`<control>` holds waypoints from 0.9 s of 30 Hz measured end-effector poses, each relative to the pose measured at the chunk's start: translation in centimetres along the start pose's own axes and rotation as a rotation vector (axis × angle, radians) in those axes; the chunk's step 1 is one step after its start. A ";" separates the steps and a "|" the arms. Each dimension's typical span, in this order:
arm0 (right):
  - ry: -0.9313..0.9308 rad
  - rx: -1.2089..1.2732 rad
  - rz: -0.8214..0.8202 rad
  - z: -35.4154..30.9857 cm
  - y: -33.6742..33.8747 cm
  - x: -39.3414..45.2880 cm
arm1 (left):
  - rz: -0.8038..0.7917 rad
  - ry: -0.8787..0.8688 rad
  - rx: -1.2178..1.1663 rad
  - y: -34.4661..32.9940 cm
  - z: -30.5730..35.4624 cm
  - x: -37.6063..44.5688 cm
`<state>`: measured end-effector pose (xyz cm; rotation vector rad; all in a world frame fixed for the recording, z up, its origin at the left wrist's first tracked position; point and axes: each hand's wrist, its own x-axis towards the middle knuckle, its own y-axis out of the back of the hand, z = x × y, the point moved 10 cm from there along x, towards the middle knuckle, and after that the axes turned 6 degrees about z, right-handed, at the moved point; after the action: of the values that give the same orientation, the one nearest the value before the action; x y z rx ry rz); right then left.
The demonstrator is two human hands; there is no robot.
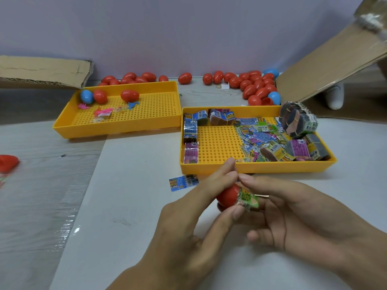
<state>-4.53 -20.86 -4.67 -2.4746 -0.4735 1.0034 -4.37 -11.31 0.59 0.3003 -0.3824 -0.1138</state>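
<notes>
Near the table's front, both my hands hold one red plastic egg [227,197] with a green printed leaflet [248,199] against its right side. My left hand [196,225] grips the egg from the left, thumb below and fingers above. My right hand [297,210] pinches the leaflet from the right, its fingertips meeting my left fingertips over the egg. Just beyond the hands, the right yellow tray [217,167] holds several loose and bundled leaflets. One blue leaflet [183,182] lies on the table in front of it.
A second yellow tray [62,126] at the back left holds two red eggs, a blue egg and small toys. Many red eggs [257,85] and some blue ones lie along the wall. Cardboard flaps [326,76] stand at right and back left. A red piece [8,163] lies far left.
</notes>
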 end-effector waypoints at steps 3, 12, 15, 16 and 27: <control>-0.030 0.050 -0.008 0.3 0.1 -0.1 | -0.125 0.057 0.125 -0.4 -0.4 0.1; -0.004 0.046 0.061 0.2 1.2 0.3 | -0.015 -0.068 0.111 -0.5 0.6 -0.6; 0.038 -0.018 0.056 -0.2 1.0 0.2 | -0.099 -0.025 0.131 -1.5 1.3 0.6; 0.047 -0.032 0.054 -0.2 1.0 0.2 | -0.196 0.000 0.271 -1.2 0.9 0.8; 0.117 -0.076 0.060 -0.6 0.5 0.1 | -0.145 0.032 -0.205 -1.3 -1.1 -1.0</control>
<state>-3.97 -21.40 -4.59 -2.6122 -0.4088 0.8721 -4.95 -12.04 -1.14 0.1265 -0.3137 -0.2880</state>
